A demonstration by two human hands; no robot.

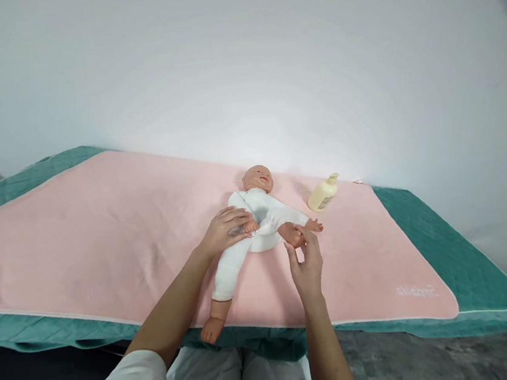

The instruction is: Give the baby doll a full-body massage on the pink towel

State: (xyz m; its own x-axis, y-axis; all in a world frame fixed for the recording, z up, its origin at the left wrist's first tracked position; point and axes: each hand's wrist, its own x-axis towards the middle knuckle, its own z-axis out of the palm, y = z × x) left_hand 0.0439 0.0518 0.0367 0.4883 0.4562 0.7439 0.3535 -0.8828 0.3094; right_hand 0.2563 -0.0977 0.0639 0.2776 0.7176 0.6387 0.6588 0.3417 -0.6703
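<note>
A baby doll (233,264) in a white bodysuit lies on its back, its head toward the wall. My left hand (225,228) lies over the doll's side at the waist, fingers above and thumb below its small hand (250,223), which shows between them. The doll's leg on the right is bent up, and my right hand (306,257) grips its bare foot (291,234) between thumb and fingers. The other leg stretches toward me, with its bare foot (213,330) at the bed's front edge.
A pale yellow pump bottle (322,195) stands tilted in view, right of the doll. Under everything is a pink blanket (102,231) spread over a green quilted bed cover (453,252). A white wall (239,63) rises behind the bed.
</note>
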